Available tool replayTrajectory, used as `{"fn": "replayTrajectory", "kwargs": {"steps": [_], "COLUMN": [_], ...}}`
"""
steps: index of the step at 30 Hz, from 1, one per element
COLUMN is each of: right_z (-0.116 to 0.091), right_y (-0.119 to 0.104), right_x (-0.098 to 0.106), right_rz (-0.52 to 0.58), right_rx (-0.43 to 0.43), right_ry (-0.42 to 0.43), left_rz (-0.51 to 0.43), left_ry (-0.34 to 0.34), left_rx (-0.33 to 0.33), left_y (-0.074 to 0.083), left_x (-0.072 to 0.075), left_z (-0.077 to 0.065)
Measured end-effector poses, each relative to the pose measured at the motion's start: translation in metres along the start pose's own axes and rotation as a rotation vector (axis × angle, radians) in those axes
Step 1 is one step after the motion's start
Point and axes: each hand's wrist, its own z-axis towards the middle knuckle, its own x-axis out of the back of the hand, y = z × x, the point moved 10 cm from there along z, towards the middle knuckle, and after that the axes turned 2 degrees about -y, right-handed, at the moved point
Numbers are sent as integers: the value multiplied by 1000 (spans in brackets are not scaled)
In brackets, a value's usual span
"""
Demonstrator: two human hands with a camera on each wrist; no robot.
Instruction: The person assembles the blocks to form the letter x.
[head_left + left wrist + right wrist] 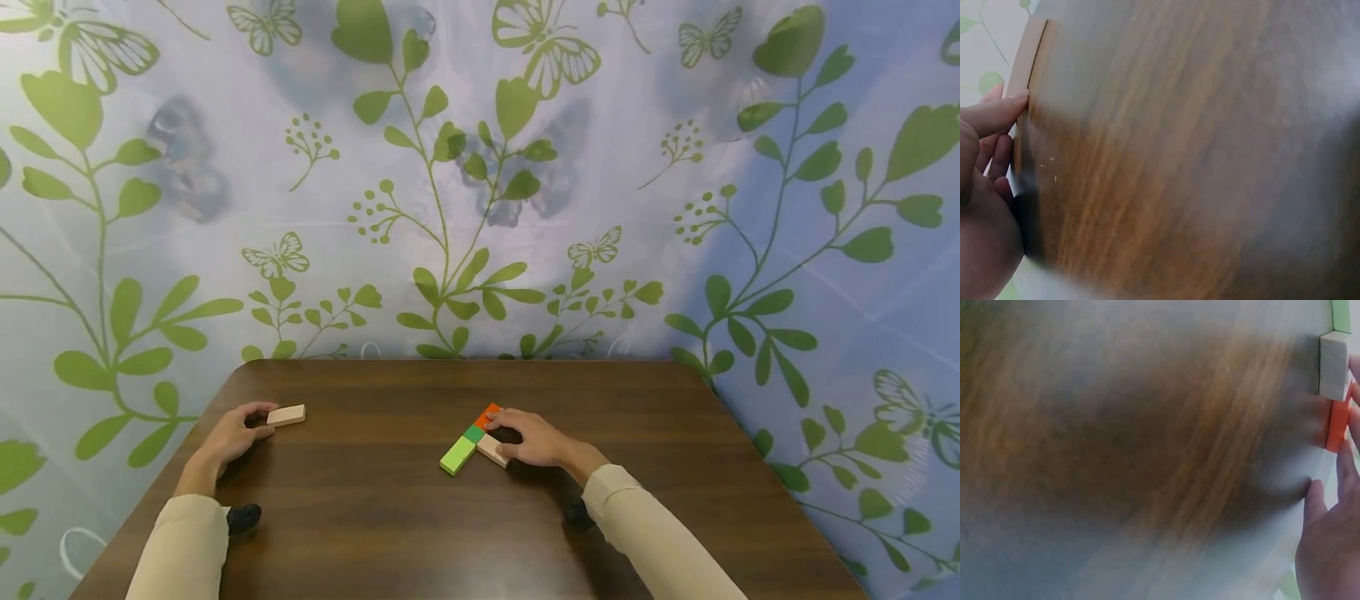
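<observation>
At the table's left side, my left hand (234,435) pinches one end of a plain wooden block (287,416) between thumb and fingers. The left wrist view shows the thumb on the near face of that block (1025,56). Right of the table's middle, my right hand (536,437) has its fingers at an orange block (486,416), thumb spread apart from them. The orange block and a lime green block (457,456) extend from a small dark green piece (474,434). Another plain wooden block (492,450) branches from it beside the thumb.
The dark wood table (360,517) reaches back to a hanging cloth (465,208) printed with green leaves and butterflies. Black wrist gear (243,518) sits at the left cuff, close above the tabletop.
</observation>
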Motion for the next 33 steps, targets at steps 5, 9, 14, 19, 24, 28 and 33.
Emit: {"fn": "replayTrajectory", "kwargs": {"steps": [5, 9, 14, 19, 24, 28, 33], "right_z": [-1, -1, -2, -1, 0, 0, -2], "right_y": [0, 1, 1, 1, 0, -4, -2], "right_x": [0, -1, 3, 1, 1, 2, 2], "right_rz": [-5, -6, -7, -13, -27, -24, -26], "right_rx": [5, -5, -8, -5, -10, 1, -9], "right_ry": [-5, -3, 13, 0, 0, 4, 9], "left_rz": [20, 16, 11, 23, 44, 59, 66], "left_ry": [39, 54, 81, 90, 68, 59, 46], "left_rx": [-8, -5, 2, -10, -55, -83, -151], "left_y": [0, 0, 2, 3, 9, 15, 35], "left_x": [2, 3, 1, -2, -7, -8, -14], "left_z": [3, 3, 1, -1, -3, -5, -4]}}
